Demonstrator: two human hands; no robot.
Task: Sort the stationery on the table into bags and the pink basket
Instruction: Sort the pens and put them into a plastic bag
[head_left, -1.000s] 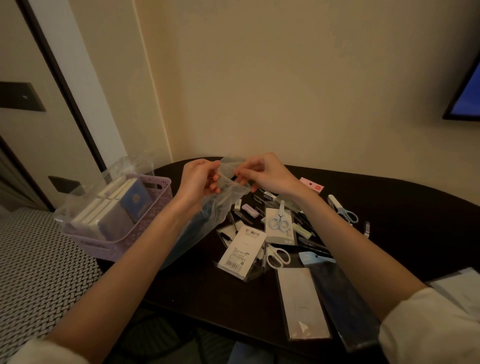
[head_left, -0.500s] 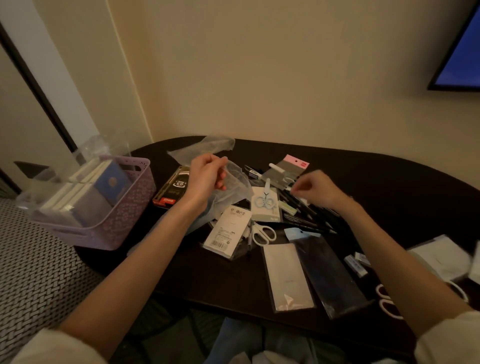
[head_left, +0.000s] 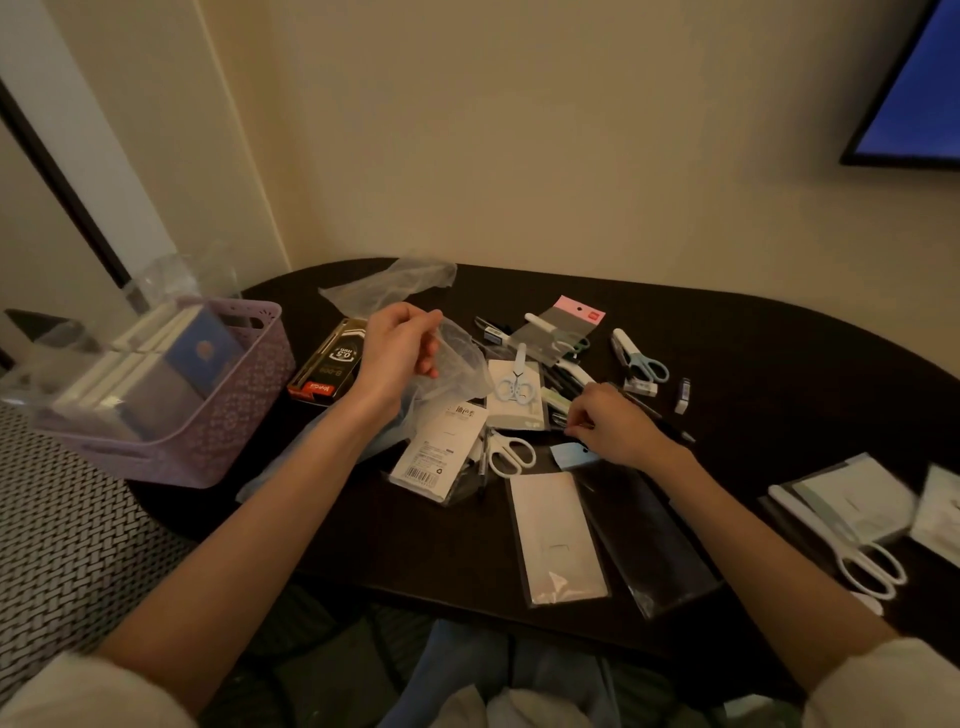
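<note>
A moment ago both hands were together at the mouth of the clear plastic bag; now only the left hand grips its rim, holding it up at the centre of the frame, while the right hand has come down to the pile of pens right of centre. Its fingers are curled and seem to pinch something thin there, but I cannot tell what exactly it holds. I think this means the bag is opened and the person starts to fill it, so the sorting of the pens is only beginning. The pink basket stands at the left side of the frame, on the edge of the table, and it holds already some flat packs, white ones and a blue one, inside clear wrapping. A second clear bag lies behind the left hand, near the wall, and looks flat; what is in it I cannot see. Several scissors, packets and a box of leads are still loose on the table.
</note>
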